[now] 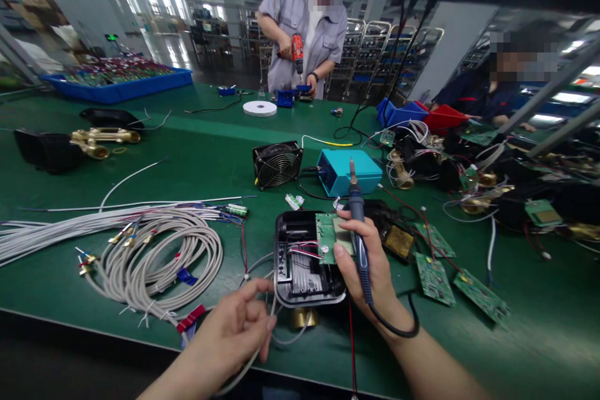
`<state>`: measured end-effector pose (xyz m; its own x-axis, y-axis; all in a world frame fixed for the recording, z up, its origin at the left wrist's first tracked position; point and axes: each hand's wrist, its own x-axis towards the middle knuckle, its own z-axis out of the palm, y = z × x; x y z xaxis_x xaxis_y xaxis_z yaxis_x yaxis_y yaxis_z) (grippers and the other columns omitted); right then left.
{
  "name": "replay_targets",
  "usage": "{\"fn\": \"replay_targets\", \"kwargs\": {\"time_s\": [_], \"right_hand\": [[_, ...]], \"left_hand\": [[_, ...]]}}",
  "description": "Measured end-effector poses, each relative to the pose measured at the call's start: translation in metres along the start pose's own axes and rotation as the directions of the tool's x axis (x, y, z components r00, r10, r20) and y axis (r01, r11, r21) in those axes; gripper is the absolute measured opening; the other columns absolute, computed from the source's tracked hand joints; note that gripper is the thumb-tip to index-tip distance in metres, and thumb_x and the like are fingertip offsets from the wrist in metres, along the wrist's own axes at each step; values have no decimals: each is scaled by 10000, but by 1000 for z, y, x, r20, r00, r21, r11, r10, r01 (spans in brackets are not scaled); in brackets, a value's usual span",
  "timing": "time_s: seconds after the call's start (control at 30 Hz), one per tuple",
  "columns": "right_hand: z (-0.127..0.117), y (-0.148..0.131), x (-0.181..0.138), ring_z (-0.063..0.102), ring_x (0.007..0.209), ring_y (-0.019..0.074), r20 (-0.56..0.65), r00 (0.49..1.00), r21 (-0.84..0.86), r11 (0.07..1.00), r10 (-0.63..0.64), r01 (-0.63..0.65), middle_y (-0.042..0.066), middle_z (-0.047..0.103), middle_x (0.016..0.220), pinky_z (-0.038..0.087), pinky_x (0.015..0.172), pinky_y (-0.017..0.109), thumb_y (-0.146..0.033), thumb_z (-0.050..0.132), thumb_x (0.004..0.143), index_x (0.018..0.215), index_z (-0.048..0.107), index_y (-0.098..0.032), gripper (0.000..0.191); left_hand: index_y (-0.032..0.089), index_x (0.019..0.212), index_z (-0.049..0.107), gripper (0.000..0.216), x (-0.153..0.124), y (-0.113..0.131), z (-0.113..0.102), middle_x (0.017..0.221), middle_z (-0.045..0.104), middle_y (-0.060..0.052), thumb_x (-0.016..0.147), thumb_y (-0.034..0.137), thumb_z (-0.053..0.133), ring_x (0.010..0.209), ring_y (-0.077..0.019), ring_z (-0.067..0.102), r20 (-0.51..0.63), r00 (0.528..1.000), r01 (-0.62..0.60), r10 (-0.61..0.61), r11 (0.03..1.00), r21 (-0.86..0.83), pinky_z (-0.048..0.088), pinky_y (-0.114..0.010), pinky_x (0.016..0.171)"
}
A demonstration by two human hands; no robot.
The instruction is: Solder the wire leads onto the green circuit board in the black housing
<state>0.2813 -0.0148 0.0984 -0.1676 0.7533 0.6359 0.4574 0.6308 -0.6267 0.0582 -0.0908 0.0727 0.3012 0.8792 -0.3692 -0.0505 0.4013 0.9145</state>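
No text can be read here. The green lit sign [111,37] far off is too small to make out, and print on the circuit board [325,234] is blurred.

Bright, even light is cast from overhead strips. Daylight is admitted through tall windows [159,0] far behind and left of the teal box [349,172], and their panes are blown out to white. Only short, soft shadows are thrown on the green table [197,156] around the box. In front of it, the right hand [370,269] and soldering iron [359,225] are rendered sharply. The left hand [234,325] and its white wire [247,365] look slightly softer. Straight lines are bowed toward the frame edges. 2 faces behind the box are pixelated.
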Motion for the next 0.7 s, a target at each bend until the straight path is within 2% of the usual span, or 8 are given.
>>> {"fn": "replay_targets", "kwargs": {"time_s": [0.13, 0.2, 0.33, 0.43, 0.6, 0.7], "right_hand": [[0, -1, 0, 552, 1176, 244, 8, 1000, 8, 1000, 3, -3, 91, 554, 1251, 448, 993, 464, -195, 532, 926, 1179, 482, -267, 268], [0, -1, 0, 550, 1171, 242, 7, 1000, 16, 1000, 7, -7, 91, 549, 1252, 449, 989, 460, -195, 532, 926, 1177, 486, -267, 265], [0, 1, -1, 539, 1180, 242, 4, 1000, 20, 1000, 9, -9, 88, 544, 1265, 438, 1003, 453, -193, 536, 923, 1190, 490, -272, 282], [1, 3, -1, 534, 1183, 243, 7, 1000, 27, 1000, 5, -5, 86, 541, 1273, 436, 1004, 451, -195, 542, 919, 1194, 489, -273, 290], [1, 2, -1, 546, 1169, 247, 2, 1000, 11, 1000, 5, -5, 89, 552, 1262, 446, 992, 460, -200, 536, 923, 1190, 495, -270, 279], [1, 2, -1, 555, 1163, 262, -2, 1000, 2, 1000, 12, -12, 94, 558, 1262, 457, 977, 475, -202, 544, 915, 1186, 501, -268, 282]], "left_hand": [[105, 1353, 443, 691, -8, -19, -5, 545, 541, 49, 815, 485, 652, 479, -107, 477, -6, 1000, -3, 3, 990, 139, 343, -218, 518], [115, 1375, 458, 631, -7, -23, -7, 619, 582, 12, 854, 443, 594, 527, -121, 487, 1, 998, -56, 57, 970, 236, 344, -227, 522], [195, 1382, 497, 481, -4, -17, -9, 818, 621, -25, 907, 271, 496, 679, -137, 525, 48, 986, -168, 162, 908, 385, 381, -229, 598], [205, 1375, 520, 472, -4, -12, -11, 828, 614, -20, 907, 234, 474, 689, -135, 517, 40, 981, -188, 191, 876, 443, 394, -235, 638], [149, 1415, 464, 539, -3, -17, -15, 793, 623, -35, 888, 258, 492, 704, -158, 563, -1, 985, -160, 172, 922, 353, 432, -245, 636], [138, 1395, 481, 517, -2, -15, -13, 785, 620, -32, 892, 254, 502, 705, -157, 558, 19, 987, -156, 159, 932, 326, 431, -237, 631]]}}
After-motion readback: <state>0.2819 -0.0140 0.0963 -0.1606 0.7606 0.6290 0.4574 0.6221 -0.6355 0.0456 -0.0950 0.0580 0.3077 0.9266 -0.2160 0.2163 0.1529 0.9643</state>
